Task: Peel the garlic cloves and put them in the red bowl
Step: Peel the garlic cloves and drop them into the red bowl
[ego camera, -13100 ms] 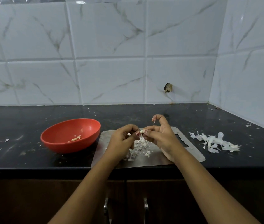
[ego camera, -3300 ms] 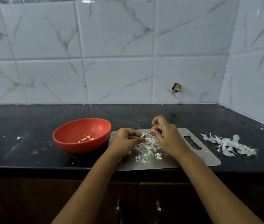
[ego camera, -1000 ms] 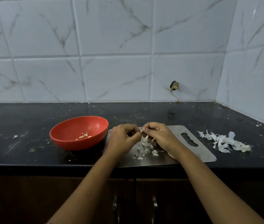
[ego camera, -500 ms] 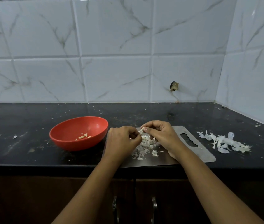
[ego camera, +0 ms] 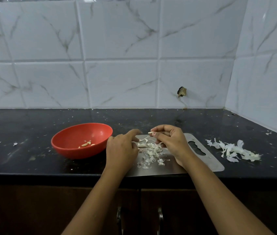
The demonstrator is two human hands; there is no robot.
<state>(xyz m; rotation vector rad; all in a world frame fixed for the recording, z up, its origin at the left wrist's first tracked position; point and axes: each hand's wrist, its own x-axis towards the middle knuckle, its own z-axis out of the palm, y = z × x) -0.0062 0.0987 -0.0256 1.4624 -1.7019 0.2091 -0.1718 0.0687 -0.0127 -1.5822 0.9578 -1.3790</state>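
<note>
1. Left hand [ego camera: 122,147] has pulled away from right hand [ego camera: 170,141] since a moment ago, above the steel board [ego camera: 202,160].
2. Red bowl [ego camera: 76,152], just left of the board, holds peeled cloves [ego camera: 86,144]. This peel looks finished, so next comes a carry left over its rim and a drop.
3. Left fingers hang loosely bent; whether they pinch skin, I cannot tell.
4. Right thumb and fingertips pinch the bare garlic clove [ego camera: 150,132].

Cool, dim light falls from above. Glare streaks mark the white marble-veined wall tiles [ego camera: 117,39] at top left; a small highlight sits inside the red plastic bowl [ego camera: 76,150]. Tile lines bow toward the edges; the dark brown cabinet doors [ego camera: 32,209] lie in shadow.
</note>
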